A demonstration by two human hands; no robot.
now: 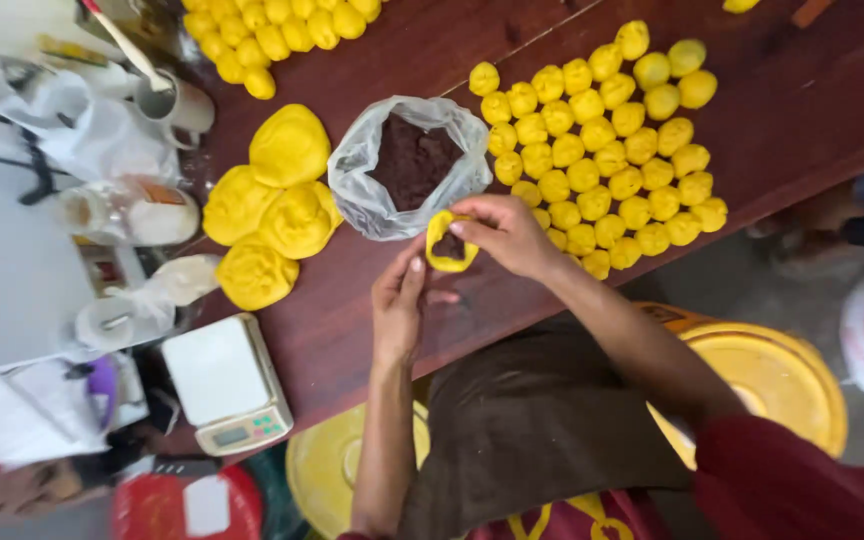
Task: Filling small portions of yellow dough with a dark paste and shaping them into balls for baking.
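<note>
Dark wooden bench, crowded with yellow dough balls.
Right hand grip pinches the filled dough cup; left hand fingers together beside it — best sealed evenly.

bag of filling between big dough lumps at left and rows of small balls at right

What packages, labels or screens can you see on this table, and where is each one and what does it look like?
Clear plastic bag: table centre, open, holding dark brown filling.
Kitchen scale: near table edge, left of the left hand, white platform, small grey screen.
Jar: left side, lying down, white with orange label.
White plastic bags: far left, crumpled.
</note>
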